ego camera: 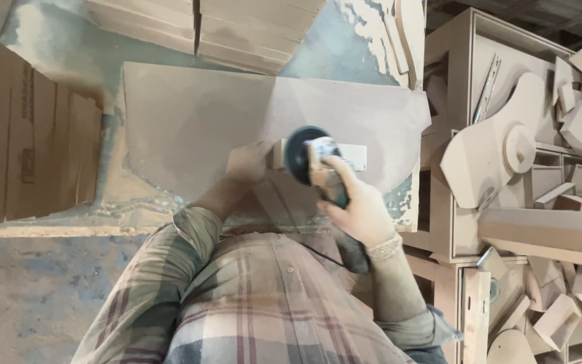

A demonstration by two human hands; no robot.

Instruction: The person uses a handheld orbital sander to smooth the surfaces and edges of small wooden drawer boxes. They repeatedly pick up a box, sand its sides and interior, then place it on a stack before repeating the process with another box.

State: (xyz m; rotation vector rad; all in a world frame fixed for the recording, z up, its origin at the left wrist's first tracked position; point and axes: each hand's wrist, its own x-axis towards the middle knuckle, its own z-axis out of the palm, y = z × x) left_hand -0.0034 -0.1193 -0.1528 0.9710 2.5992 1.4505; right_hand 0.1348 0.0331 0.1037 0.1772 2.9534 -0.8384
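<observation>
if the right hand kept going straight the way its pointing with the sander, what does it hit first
The right hand points up-left, with the sander ahead of it. Carried on, it would probably meet the small pale strip under the disc and the left hand holding it, on the board. Depth is unclear.

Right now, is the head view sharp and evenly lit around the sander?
Head view: dim, dusty light; sander disc soft and blurred; right hand on its body fairly clear, left hand hazy against the board; offcuts at right sharper, no glare.
</observation>
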